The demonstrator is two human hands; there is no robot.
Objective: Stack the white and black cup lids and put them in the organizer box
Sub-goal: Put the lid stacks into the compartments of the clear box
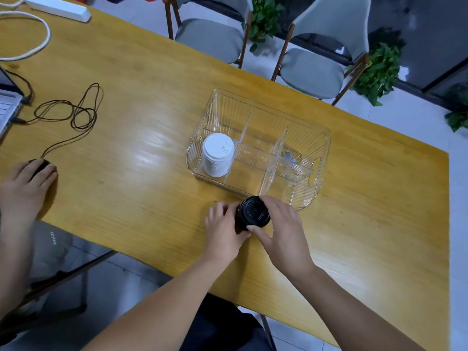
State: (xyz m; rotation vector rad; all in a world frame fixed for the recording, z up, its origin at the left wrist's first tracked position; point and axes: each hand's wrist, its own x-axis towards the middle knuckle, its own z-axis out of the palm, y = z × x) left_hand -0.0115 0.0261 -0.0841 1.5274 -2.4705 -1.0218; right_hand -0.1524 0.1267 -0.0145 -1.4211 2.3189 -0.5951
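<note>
A stack of black cup lids (253, 212) stands on the yellow table just in front of the clear organizer box (321, 153). My left hand (224, 228) grips the stack from the left and my right hand (283, 229) grips it from the right, thumb at its front. A stack of white cup lids (217, 154) stands upright in the box's front-left compartment. The other compartments hold no lids.
Another person's hand (24, 188) rests on a black mouse (40, 165) at the left edge, its cable looping across the table (126, 148). A laptop corner (7, 107), a white power strip (58, 7) and two grey chairs (311, 69) lie beyond.
</note>
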